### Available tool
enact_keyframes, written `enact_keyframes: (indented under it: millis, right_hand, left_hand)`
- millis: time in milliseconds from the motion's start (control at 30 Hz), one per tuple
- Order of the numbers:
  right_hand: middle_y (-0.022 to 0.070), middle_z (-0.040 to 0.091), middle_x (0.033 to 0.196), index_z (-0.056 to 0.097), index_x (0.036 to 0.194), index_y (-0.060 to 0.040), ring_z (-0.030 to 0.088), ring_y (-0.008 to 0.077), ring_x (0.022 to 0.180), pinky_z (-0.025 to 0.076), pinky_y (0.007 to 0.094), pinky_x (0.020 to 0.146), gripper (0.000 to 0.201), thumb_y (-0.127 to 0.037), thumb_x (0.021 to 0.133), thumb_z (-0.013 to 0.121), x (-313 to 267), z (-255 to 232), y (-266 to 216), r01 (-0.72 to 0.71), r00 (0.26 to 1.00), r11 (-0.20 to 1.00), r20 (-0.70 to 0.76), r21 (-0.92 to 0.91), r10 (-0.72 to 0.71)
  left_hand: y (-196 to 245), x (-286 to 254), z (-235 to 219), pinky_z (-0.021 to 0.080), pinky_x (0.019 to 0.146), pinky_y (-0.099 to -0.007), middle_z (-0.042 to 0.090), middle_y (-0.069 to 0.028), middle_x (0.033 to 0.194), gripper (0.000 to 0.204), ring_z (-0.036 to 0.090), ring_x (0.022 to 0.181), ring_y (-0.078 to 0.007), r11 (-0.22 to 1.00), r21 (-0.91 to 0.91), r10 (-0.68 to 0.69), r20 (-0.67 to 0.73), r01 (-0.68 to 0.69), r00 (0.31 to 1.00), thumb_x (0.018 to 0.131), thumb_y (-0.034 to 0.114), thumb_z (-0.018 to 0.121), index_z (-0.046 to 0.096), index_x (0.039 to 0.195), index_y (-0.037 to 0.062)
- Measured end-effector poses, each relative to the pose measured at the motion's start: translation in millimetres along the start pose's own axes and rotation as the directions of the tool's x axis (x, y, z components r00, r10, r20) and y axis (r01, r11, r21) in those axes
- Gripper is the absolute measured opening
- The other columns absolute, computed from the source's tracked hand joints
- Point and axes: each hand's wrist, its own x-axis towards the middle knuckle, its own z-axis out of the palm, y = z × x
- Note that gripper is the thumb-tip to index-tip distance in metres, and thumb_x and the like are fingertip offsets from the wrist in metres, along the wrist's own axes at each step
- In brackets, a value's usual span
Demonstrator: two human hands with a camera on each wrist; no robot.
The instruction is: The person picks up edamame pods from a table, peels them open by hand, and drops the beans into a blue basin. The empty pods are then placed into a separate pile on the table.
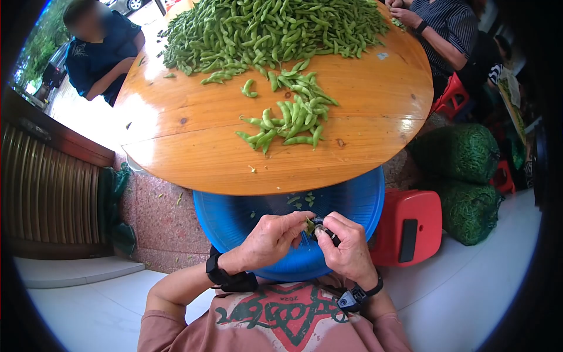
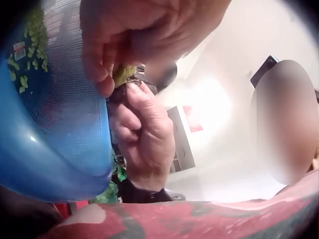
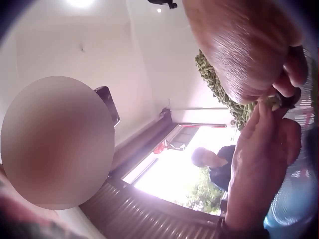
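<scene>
Over the blue basin [image 1: 214, 220], both hands meet fingertip to fingertip. The left hand [image 1: 271, 239] pinches a green soybean pod [image 2: 123, 75] between thumb and fingers. Close against it, the right hand [image 1: 347, 245] holds a small dark object [image 1: 326, 230] with a shiny part, its kind mostly hidden by the fingers. Shelled green beans [image 2: 36, 42] lie in the basin. On the wooden table [image 1: 193, 154] just ahead, a small heap of pods [image 1: 293, 117] sits in front of a large pile of pods [image 1: 264, 32].
A red plastic stool [image 1: 427, 214] stands right of the basin, beside stacked green net sacks [image 1: 463, 152] of pods. One person [image 1: 108, 56] sits at the table's far left, another [image 1: 446, 35] at the far right. A ribbed brown shutter [image 1: 50, 188] stands at left.
</scene>
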Motion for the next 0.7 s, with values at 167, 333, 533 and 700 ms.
enact_keyframes:
  millis: [167, 333, 533, 700]
  right_hand:
    - [0.0158, 0.055, 0.085, 0.059, 0.096, 0.0015, 0.061, 0.0376, 0.074, 0.050, 0.0436, 0.063, 0.012, 0.005, 0.085, 0.064, -1, 19, 2, 0.009, 0.993, 0.988, -0.113, -0.157, -0.027]
    - [0.0178, 0.055, 0.093, 0.059, 0.097, 0.0017, 0.061, 0.0390, 0.076, 0.052, 0.0447, 0.065, 0.014, 0.006, 0.084, 0.063, 1, 34, 7, 0.050, 0.980, 0.968, -0.177, -0.246, -0.095]
    - [0.0182, 0.054, 0.097, 0.060, 0.097, 0.0023, 0.061, 0.0385, 0.077, 0.052, 0.0437, 0.064, 0.013, 0.007, 0.085, 0.063, 3, 40, 14, 0.066, 0.973, 0.958, -0.195, -0.279, -0.124]
    - [0.0176, 0.055, 0.095, 0.061, 0.095, 0.0025, 0.061, 0.0364, 0.077, 0.052, 0.0427, 0.064, 0.012, 0.006, 0.084, 0.064, 6, 37, 15, 0.071, 0.965, 0.971, -0.229, -0.227, -0.124]
  left_hand:
    - [-4, 5, 7, 0.049, 0.065, -0.0255, 0.063, -0.0033, 0.078, 0.032, 0.058, 0.071, -0.0091, 0.827, -0.485, -0.285, 0.073, 0.284, 0.956, 0.107, 0.014, 0.048, 0.061, 0.131, -0.0036]
    - [-12, 11, 16, 0.045, 0.066, -0.0224, 0.061, -0.0005, 0.084, 0.033, 0.054, 0.075, -0.0065, 0.653, -0.716, -0.306, 0.046, 0.245, 0.951, 0.104, 0.011, 0.047, 0.060, 0.130, -0.0057]
    - [-21, 15, 29, 0.046, 0.071, -0.0227, 0.059, 0.0012, 0.083, 0.035, 0.054, 0.076, -0.0066, 0.492, -0.849, -0.386, -0.013, 0.194, 0.922, 0.097, 0.004, 0.047, 0.061, 0.128, -0.0056]
    - [-12, 19, 36, 0.049, 0.089, -0.0298, 0.064, -0.0047, 0.101, 0.036, 0.060, 0.092, -0.0121, 0.307, -0.945, -0.377, -0.009, 0.116, 0.926, 0.098, 0.004, 0.044, 0.058, 0.129, -0.0048]
